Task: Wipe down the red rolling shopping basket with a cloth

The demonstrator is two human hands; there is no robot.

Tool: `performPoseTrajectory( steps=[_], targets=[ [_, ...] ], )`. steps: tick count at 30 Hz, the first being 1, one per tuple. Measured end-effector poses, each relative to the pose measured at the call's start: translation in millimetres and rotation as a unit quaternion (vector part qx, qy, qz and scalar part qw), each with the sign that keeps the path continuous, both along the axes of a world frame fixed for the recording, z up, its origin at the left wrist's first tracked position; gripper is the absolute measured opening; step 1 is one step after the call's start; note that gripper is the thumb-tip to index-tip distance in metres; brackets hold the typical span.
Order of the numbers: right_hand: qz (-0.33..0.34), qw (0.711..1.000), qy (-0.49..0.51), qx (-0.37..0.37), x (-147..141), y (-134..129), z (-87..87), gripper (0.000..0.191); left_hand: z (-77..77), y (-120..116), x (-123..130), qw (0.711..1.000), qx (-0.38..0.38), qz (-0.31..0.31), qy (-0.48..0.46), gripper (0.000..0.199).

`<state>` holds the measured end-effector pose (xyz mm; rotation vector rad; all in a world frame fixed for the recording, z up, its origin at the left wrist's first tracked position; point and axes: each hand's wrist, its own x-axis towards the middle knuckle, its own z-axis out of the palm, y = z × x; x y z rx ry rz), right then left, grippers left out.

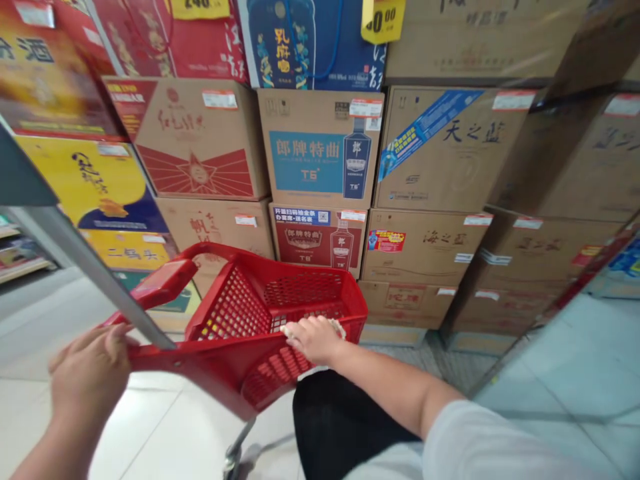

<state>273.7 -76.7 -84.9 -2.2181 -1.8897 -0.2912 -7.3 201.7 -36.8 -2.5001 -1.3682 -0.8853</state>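
Note:
A red plastic shopping cart (220,373) with perforated basket walls stands in front of me. At its left end, my left hand (93,367) is wrapped round the red frame near a grey metal pole (110,287). On the near rim of the basket lies my right hand (315,339), its fingers closed over a pale, crumpled cloth (338,327) that touches the rim. Through the holes and the open top, no goods show inside the basket.
Stacked cardboard cartons (320,147) form a wall behind the cart, with price tags on them. Yellow cartons (85,180) stand at the left. A low shelf (23,267) is at the far left. White floor tiles (160,427) lie below.

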Motion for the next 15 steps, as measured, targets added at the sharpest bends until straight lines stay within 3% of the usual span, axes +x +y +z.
performPoseTrajectory(
  steps=[5,8,12,15],
  targets=[
    [-0.075,0.997,0.022,-0.006,15.5,-21.5,3.8,0.043,4.3,-7.8,20.4,0.998,0.042,-0.022,-0.035,0.053],
    [-0.100,0.992,0.071,0.011,0.0,-2.1,10.3,0.047,2.9,-6.2,30.5,0.999,0.037,-0.027,-0.021,0.058],
    [-0.062,0.992,0.102,0.052,-39.6,36.8,19.8,0.047,3.6,-9.7,39.9,0.999,0.029,-0.041,-0.017,0.056],
    [-0.039,0.991,0.097,0.081,-59.3,50.0,25.2,0.049,5.4,-17.5,44.9,0.997,0.030,-0.058,-0.037,0.056]
  ],
)
